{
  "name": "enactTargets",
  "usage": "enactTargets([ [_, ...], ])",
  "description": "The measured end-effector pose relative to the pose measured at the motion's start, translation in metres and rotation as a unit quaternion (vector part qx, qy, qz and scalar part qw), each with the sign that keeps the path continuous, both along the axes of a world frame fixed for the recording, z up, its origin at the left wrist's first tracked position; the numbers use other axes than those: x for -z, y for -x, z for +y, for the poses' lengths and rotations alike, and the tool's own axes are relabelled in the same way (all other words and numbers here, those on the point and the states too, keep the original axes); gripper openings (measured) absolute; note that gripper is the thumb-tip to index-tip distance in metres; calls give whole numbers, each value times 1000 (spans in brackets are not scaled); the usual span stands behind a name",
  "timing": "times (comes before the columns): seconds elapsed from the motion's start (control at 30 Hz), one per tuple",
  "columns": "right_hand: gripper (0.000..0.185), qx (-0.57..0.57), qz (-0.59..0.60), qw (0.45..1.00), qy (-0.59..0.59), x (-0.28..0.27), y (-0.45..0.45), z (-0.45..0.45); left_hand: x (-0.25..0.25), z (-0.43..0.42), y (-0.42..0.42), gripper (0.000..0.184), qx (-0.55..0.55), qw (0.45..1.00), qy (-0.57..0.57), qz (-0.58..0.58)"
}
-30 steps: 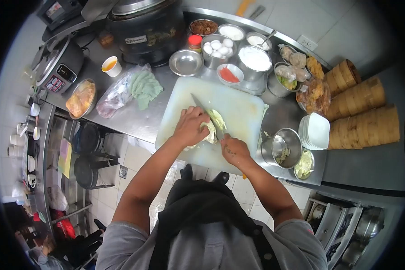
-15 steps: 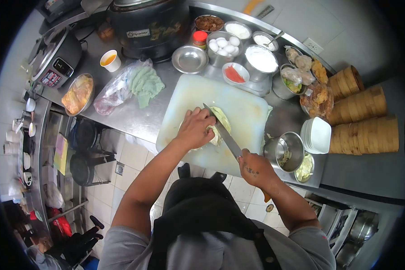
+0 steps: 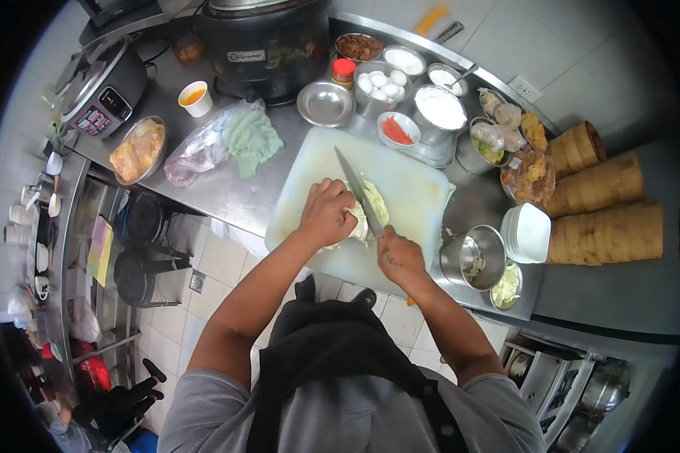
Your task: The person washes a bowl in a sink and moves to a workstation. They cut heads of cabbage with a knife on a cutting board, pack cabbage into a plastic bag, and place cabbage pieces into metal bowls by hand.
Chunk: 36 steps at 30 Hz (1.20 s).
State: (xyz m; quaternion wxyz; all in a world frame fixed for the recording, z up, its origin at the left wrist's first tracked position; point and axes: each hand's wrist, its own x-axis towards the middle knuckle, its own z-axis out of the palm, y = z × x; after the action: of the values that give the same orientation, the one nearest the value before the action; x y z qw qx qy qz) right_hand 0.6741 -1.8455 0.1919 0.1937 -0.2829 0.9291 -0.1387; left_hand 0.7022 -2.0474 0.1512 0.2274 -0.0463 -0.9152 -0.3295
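Note:
On the white cutting board lies a piece of pale green cabbage. My left hand presses on it from the left with curled fingers, hiding part of it. My right hand is closed around the handle of a kitchen knife. The long blade points away from me and rests at the cabbage, right beside my left fingers. Cut shreds show to the right of the blade.
Behind the board stand a metal plate, a bowl of eggs and a bowl of red strips. To the right are a steel pot, white dishes and bamboo steamers. A green cloth lies left. Another person is at lower left.
My right hand and the knife have shifted left and away from me, and the blade stands steeper across the cabbage. My left hand stays on the cabbage. The whole view has moved slightly.

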Motion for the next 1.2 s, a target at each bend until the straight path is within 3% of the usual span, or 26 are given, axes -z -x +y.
enactTargets([
  [0.13,23,-32,-6,998,-44,-60,-7,10,-6,3,1,8,-2,999,40,-26],
  [0.27,20,-62,-65,993,-81,-85,-16,21,-3,4,2,9,4,999,34,-37],
  [0.37,19,-100,-41,994,20,-45,-18,27,0,4,1,9,4,999,17,-45],
  [0.47,18,-56,-19,998,24,29,-12,-4,4,4,2,10,5,998,37,-49],
  [0.57,16,-25,-16,999,11,45,-10,-17,6,2,2,10,-9,999,24,-32],
  [0.63,16,-45,2,999,-4,29,-7,-11,9,1,0,10,-13,998,-41,39],
  [0.73,15,-52,23,998,-13,-13,-6,-2,4,-1,-6,12,-31,997,-32,61],
  [0.87,16,-76,-7,995,-68,-76,-20,6,3,1,-7,12,-39,998,-15,45],
  [0.97,16,-75,-63,989,-111,-90,-27,12,6,2,-7,12,-45,999,-11,14],
  [1.07,16,-100,-45,993,-37,-56,-30,11,12,1,-5,11,-53,997,-35,40],
  [1.2,15,-72,-4,997,-6,31,-24,-16,12,5,-6,11,-72,996,-40,38],
])
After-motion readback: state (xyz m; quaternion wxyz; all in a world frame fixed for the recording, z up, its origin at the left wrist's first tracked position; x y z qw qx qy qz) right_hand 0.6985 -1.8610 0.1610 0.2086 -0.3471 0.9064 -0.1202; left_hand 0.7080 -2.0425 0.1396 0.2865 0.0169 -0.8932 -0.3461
